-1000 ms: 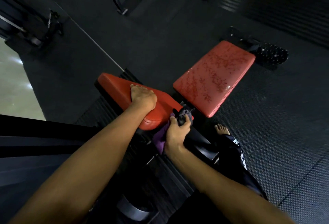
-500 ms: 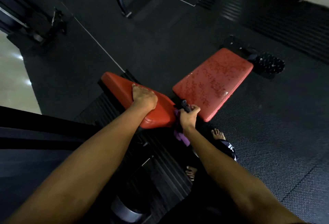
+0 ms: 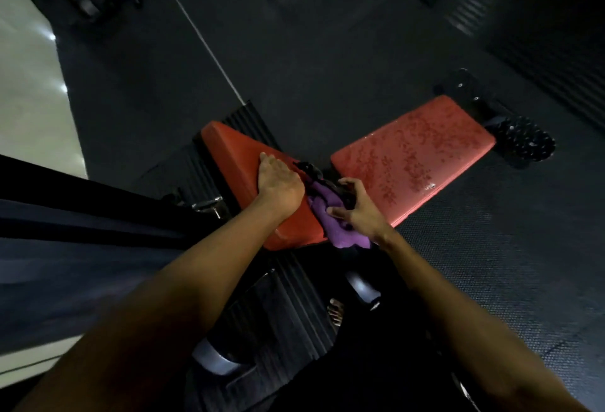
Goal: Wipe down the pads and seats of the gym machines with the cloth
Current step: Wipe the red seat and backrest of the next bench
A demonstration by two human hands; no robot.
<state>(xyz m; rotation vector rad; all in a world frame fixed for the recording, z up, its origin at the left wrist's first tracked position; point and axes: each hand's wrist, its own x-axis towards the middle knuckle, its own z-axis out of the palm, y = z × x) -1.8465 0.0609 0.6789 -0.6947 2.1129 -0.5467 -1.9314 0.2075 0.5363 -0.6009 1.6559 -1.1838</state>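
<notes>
Gripping purple cloth (image 3: 330,215), right hand (image 3: 358,211) closed.

A dark rubber floor (image 3: 327,61) filled most of the view, crossed by a thin pale line (image 3: 203,41). A pale glossy floor strip (image 3: 29,84) lay at the left edge. A black studded footplate (image 3: 523,143) sat on the right, and ribbed black plates (image 3: 288,310) ran below. One bare foot (image 3: 336,311) rested beside them.

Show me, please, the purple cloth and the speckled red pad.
purple cloth (image 3: 330,215), head view, on its bunched middle.
speckled red pad (image 3: 415,156), head view, on its top surface.
</notes>
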